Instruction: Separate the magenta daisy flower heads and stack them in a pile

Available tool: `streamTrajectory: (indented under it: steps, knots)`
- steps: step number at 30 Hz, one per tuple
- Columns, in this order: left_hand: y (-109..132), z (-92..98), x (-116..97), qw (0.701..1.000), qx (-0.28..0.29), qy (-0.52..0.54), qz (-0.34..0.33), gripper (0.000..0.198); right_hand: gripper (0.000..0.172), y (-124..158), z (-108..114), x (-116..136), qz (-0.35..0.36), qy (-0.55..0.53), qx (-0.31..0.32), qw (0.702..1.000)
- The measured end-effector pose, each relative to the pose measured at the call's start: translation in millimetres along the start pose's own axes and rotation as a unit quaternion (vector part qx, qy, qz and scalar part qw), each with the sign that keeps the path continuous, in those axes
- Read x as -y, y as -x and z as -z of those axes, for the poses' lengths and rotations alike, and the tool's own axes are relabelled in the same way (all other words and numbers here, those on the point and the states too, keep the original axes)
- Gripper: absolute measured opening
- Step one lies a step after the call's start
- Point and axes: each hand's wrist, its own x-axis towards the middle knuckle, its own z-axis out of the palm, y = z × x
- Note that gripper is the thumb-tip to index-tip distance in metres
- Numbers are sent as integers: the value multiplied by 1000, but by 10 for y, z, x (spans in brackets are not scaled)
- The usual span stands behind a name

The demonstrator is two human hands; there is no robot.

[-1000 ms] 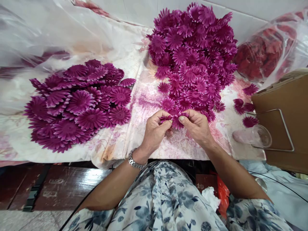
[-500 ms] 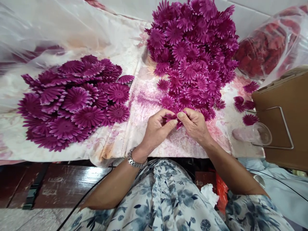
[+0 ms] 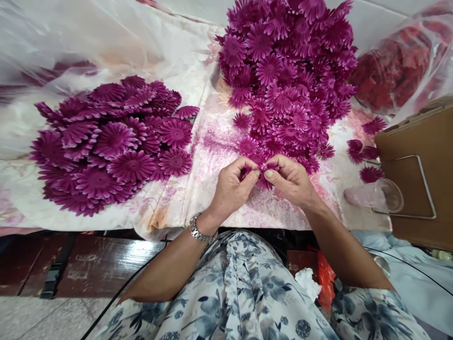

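From my head view, my left hand (image 3: 236,186) and right hand (image 3: 292,183) both pinch a flower (image 3: 264,182) between thumb and fingers, at the near edge of the tall pile (image 3: 283,89); the flatter pile (image 3: 115,141) lies left on the cloth (image 3: 255,215).

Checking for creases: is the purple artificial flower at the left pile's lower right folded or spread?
Spread: the purple artificial flower shows petals fanned outward around its center.
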Motion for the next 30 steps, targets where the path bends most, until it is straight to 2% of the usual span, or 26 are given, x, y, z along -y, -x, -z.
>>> streamTrajectory:
  steps: [4,8,15,19,21,24,30]
  knots:
    - [-2,14,-26,1000,-2,-14,-19,3,23,10,24,-46,-4,37,-43,998]
    - [20,17,-60,995,-4,-56,-78,2,28,5,8,-34,15,66,-85,994]
    - [20,-37,15,983,26,-135,-122,1,38,-26,-61,-2,25,67,-61,996]
    - [8,-30,15,977,4,-135,-162,10,35,-11,-40,15,27,47,-23,998]
    - [5,-16,-4,982,-8,-105,-156,11,30,2,-19,12,17,24,9,1000]
    - [4,1,-22,993,-22,-41,-112,11,24,19,-4,-10,11,-25,46,999]
    - [20,-6,12,996,-35,41,-73,11,16,41,-39,-36,18,-68,21,997]
